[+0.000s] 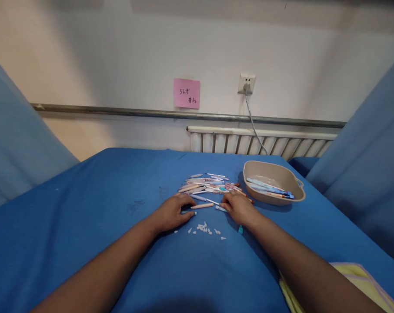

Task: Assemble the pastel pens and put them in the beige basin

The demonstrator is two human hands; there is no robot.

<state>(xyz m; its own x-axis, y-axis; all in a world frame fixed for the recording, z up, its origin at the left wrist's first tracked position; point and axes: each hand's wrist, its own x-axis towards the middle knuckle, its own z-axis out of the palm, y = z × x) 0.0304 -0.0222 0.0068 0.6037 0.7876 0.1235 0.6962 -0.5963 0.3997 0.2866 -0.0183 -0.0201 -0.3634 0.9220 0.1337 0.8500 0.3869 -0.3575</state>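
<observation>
My left hand (175, 211) rests low over the blue cloth, thumb and index finger apart. Beside its thumb lies a light-blue stick (195, 213), partly hidden by the hand. A peach-coloured pen-like stick (202, 206) lies between my hands, its pointed end near my left fingertips. My right hand (238, 207) has its fingers bent down on a light-blue pen-like piece (220, 208), the rest of which is covered. A thin white-tipped lavender stick (198, 197) reaches toward those fingertips. Just beyond both hands is a loose pile of slim pastel sticks (205, 184).
Several small white tips (203, 227) are scattered nearer me, with a teal piece (240, 229) by my right wrist. A beige basin (273, 169) holding light-blue sticks (268, 188) stands at the right. A yellow cloth (363, 278) lies front right; a radiator (242, 141) is behind.
</observation>
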